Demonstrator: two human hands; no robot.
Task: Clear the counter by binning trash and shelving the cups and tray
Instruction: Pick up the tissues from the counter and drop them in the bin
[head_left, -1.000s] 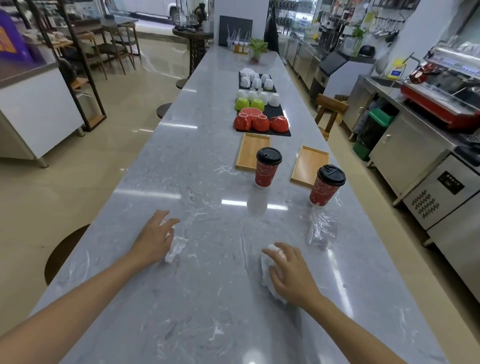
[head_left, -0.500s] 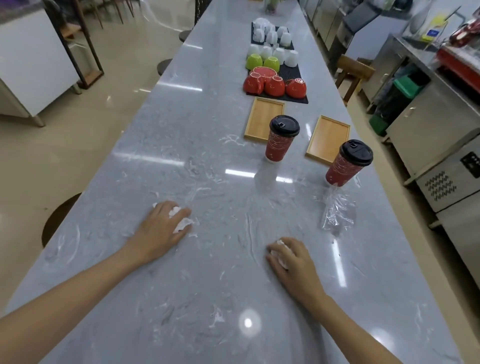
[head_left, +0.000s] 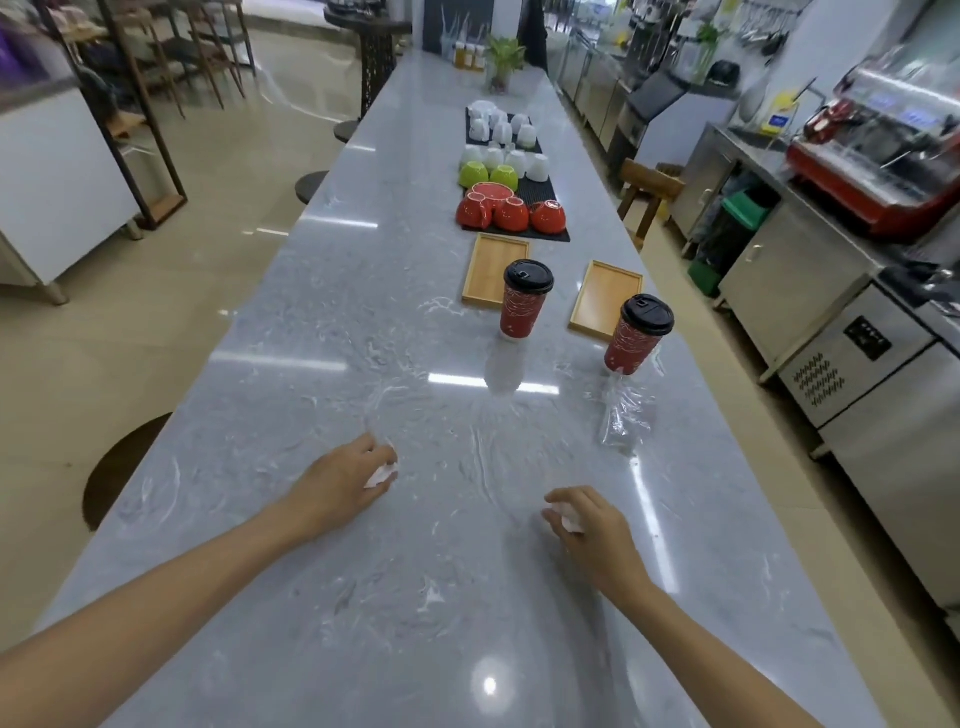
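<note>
My left hand (head_left: 343, 480) is closed around a crumpled white tissue (head_left: 382, 474) on the grey marble counter (head_left: 311, 338). My right hand (head_left: 597, 530) grips a second white tissue (head_left: 569, 517), bunched up under the fingers. Two red paper cups with black lids stand beyond the hands, one in the middle (head_left: 524, 301) and one further right (head_left: 639, 335). A clear plastic wrapper (head_left: 623, 415) lies just in front of the right cup. Two wooden trays (head_left: 493, 270) (head_left: 605, 299) lie behind the cups.
A black mat (head_left: 550, 192) further back carries red, green and white ceramic cups. Right of the counter run steel cabinets, a green bin (head_left: 743, 213) and a red espresso machine (head_left: 883, 156). Round stools (head_left: 119, 467) stand along the left edge.
Both hands have closed and gathered their tissues into balls; the flat tissues of a second ago are now bunched in the fists. The view dipped toward the counter, then lifted again.
</note>
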